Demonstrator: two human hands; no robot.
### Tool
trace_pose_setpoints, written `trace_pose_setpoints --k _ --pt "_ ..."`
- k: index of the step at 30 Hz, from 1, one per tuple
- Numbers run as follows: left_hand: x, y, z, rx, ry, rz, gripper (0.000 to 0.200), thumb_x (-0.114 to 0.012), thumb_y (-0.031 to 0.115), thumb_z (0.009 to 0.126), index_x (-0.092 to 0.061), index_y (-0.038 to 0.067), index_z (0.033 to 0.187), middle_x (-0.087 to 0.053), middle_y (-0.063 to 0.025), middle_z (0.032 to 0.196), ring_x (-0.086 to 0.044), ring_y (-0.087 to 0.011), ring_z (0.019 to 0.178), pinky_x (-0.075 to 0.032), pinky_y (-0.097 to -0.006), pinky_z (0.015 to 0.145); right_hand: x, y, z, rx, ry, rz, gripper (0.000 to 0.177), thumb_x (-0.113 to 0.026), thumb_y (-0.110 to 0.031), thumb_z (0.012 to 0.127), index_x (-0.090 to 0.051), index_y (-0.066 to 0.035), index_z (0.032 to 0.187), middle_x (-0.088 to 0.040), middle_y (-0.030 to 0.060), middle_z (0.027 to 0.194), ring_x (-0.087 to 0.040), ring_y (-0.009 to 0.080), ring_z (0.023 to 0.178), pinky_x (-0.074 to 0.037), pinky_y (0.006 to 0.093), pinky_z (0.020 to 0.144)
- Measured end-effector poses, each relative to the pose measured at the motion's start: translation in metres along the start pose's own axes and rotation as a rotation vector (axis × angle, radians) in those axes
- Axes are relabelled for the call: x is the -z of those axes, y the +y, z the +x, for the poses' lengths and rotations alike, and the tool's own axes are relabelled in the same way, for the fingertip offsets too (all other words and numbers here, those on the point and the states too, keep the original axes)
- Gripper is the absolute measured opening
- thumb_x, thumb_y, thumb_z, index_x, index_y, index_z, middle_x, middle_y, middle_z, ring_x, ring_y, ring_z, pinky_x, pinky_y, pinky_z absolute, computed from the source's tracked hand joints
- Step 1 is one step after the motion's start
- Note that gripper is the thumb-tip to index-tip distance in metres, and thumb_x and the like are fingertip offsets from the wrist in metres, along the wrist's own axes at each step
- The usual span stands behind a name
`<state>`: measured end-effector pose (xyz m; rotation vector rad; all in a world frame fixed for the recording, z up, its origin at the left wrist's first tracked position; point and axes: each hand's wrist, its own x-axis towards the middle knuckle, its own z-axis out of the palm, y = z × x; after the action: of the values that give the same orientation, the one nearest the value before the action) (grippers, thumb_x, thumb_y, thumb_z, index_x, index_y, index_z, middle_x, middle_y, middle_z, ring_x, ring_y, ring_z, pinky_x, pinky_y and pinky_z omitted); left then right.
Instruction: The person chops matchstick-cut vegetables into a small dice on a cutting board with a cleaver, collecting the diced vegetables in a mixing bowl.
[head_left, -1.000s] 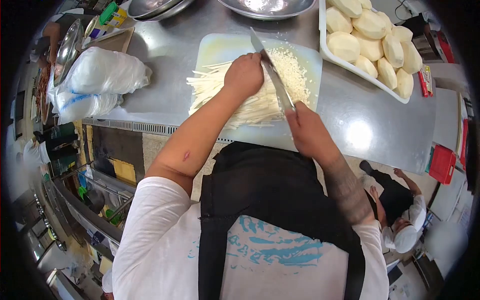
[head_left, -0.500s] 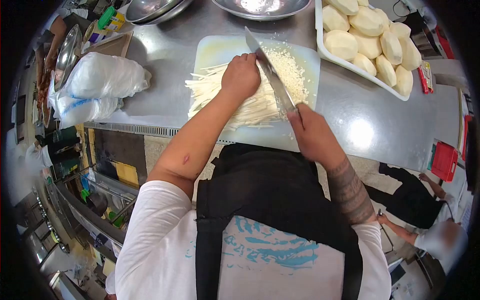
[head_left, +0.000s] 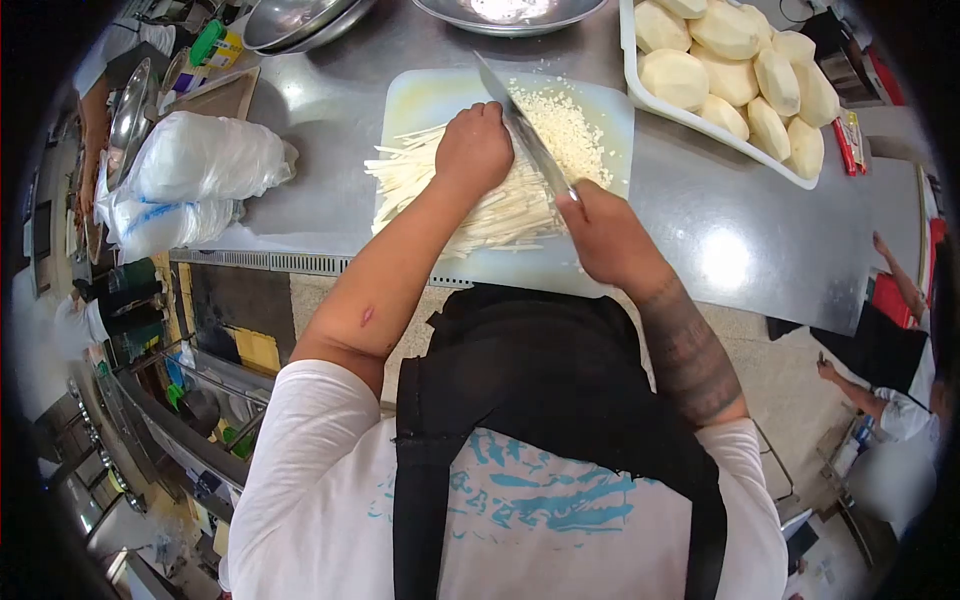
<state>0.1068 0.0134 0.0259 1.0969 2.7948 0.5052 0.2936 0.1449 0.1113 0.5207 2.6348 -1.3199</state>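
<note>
Steel surface carries white cutting board. Pale sticks lie bundled across board, diced pile just beyond blade. Left hand curled, pressing down on sticks. Right hand clamped on knife, blade slanted against left knuckles. Over last second little shifts: right hand edges slightly forward, left hand keeps its place on bundle. Reads as dicing mid-run, most sticks uncut. Tray of peeled potatoes sits right, untouched.
</note>
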Motion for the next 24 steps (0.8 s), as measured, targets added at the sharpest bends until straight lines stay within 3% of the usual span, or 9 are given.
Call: trace_pose_setpoints --k 3,6,11,14,18,20,21,23,24 --pt "-0.002 0.0 0.003 -0.004 0.036 -0.042 0.025 -0.051 0.011 0.095 -0.065 -0.002 0.111 -0.071 -0.0236 0.107 -0.068 -0.0396 0.102 -0.054 -0.0494 0.092 0.009 -0.008 -0.033 -0.003 -0.032 0.038 0.039 -0.05 -0.032 0.11 -0.057 0.004 0.098 -0.065 0.0342 0.09 -0.065 0.053 0.088 -0.051 0.0562 0.078" --pt "-0.006 0.0 -0.001 0.014 0.066 -0.05 0.025 -0.05 0.011 0.095 -0.064 -0.003 0.111 -0.071 -0.0244 0.107 -0.068 -0.0404 0.102 -0.054 -0.0498 0.092 -0.034 0.036 0.008 0.085 0.05 -0.026 0.038 -0.052 -0.031 0.11 -0.057 0.004 0.098 -0.066 0.0339 0.09 -0.065 0.0533 0.09 -0.051 0.0568 0.08" --pt "-0.007 -0.003 -0.001 0.01 0.09 -0.072 0.025 -0.05 0.011 0.096 -0.064 -0.003 0.111 -0.071 -0.0244 0.106 -0.067 -0.0412 0.103 -0.054 -0.05 0.092 0.02 -0.018 -0.032 -0.043 -0.079 0.015 0.039 -0.05 -0.032 0.11 -0.057 0.004 0.098 -0.066 0.0338 0.09 -0.065 0.0533 0.092 -0.05 0.0569 0.081" --pt "-0.01 -0.007 0.001 -0.016 0.073 -0.032 0.026 -0.052 0.012 0.096 -0.064 -0.003 0.112 -0.071 -0.0236 0.105 -0.067 -0.0409 0.104 -0.053 -0.0499 0.094 -0.038 0.034 0.002 -0.006 0.026 -0.02 0.039 -0.05 -0.033 0.11 -0.058 0.004 0.099 -0.066 0.0339 0.09 -0.065 0.0524 0.092 -0.051 0.0574 0.082" --pt "-0.003 -0.006 -0.002 -0.088 0.03 0.071 0.028 -0.055 0.014 0.096 -0.064 -0.002 0.117 -0.072 -0.0228 0.105 -0.065 -0.0405 0.107 -0.049 -0.0523 0.099 -0.022 0.034 0.006 0.016 0.037 -0.043 0.038 -0.051 -0.033 0.11 -0.058 0.003 0.101 -0.068 0.032 0.087 -0.067 0.0523 0.087 -0.052 0.0587 0.078" --pt "0.001 -0.002 0.0 0.059 0.063 -0.12 0.039 -0.058 0.019 0.098 -0.061 0.0 0.132 -0.068 -0.0272 0.124 -0.058 -0.0441 0.125 -0.04 -0.057 0.112 -0.022 0.037 -0.011 -0.017 0.06 -0.045 0.037 -0.051 -0.033 0.11 -0.058 0.002 0.101 -0.068 0.0315 0.087 -0.067 0.0524 0.086 -0.052 0.0586 0.077" --pt "0.002 0.001 -0.004 0.06 0.064 -0.123 0.039 -0.058 0.019 0.098 -0.061 0.0 0.132 -0.068 -0.0272 0.124 -0.058 -0.0441 0.125 -0.04 -0.057 0.112 -0.022 0.036 -0.019 -0.054 0.068 -0.041 0.037 -0.051 -0.033 0.11 -0.058 0.002 0.102 -0.068 0.031 0.086 -0.067 0.0525 0.086 -0.052 0.0586 0.077" --pt "0.003 0.003 -0.025 -0.085 0.369 0.042 0.056 -0.064 0.03 0.099 -0.053 0.004 0.147 -0.05 -0.031 0.153 -0.042 -0.051 0.145 -0.03 -0.0632 0.119 -0.024 0.033 -0.026 -0.087 0.056 -0.027 0.036 -0.051 -0.033 0.11 -0.057 0.002 0.103 -0.068 0.0313 0.087 -0.067 0.0524 0.086 -0.052 0.0579 0.077" --pt "0.009 0.008 -0.042 -0.083 0.363 0.041 0.056 -0.064 0.03 0.099 -0.053 0.004 0.147 -0.05 -0.031 0.153 -0.042 -0.051 0.145 -0.03 -0.0632 0.119 -0.025 0.031 -0.029 -0.118 0.046 -0.012 0.036 -0.051 -0.033 0.11 -0.057 0.002 0.103 -0.068 0.0316 0.088 -0.067 0.0523 0.087 -0.052 0.0573 0.077"
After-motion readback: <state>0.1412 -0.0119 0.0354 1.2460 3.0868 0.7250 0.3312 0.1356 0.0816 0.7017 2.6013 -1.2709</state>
